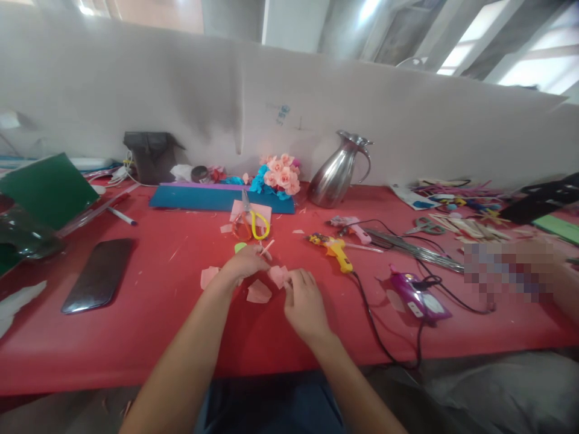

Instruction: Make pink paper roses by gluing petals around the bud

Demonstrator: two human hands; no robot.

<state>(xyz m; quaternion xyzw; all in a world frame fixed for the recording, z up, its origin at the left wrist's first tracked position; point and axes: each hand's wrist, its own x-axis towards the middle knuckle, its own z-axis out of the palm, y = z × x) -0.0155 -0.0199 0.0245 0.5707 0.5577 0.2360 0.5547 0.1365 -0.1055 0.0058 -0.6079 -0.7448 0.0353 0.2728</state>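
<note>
Eyes on the pink paper piece: it's down on the red counter, just left of the yellow glue gun and a touch nearer, right btw the two hands. Long axis runs roughly hand to hand, but it's crumpled, so that's hard to call.

R hand comes at it from the gun's side, L hand from the side away from the gun. Both are on it or as good as; R looks the closer.
- R grip: fingers curled in, tips pinched on the piece's near edge.
- L grip: knuckles up, fingers tucked under. Closed or just resting, can't tell from here.

A thin pink stick pokes out by the L fingers, pointing toward the gun. Held or just lying there, can't say.

Outward now:
- A loose petal lies just nearer than the piece.
- A second petal sits further from the gun, past the L wrist.
- Scissors w/ yellow handles lie left of the gun and further back.
- A purple tool sits right of the gun, cords trailing.
- A steel jug stands behind the gun by the wall, w/ paper flowers back-left.
- A black phone lies well off to the gun's left.
</note>
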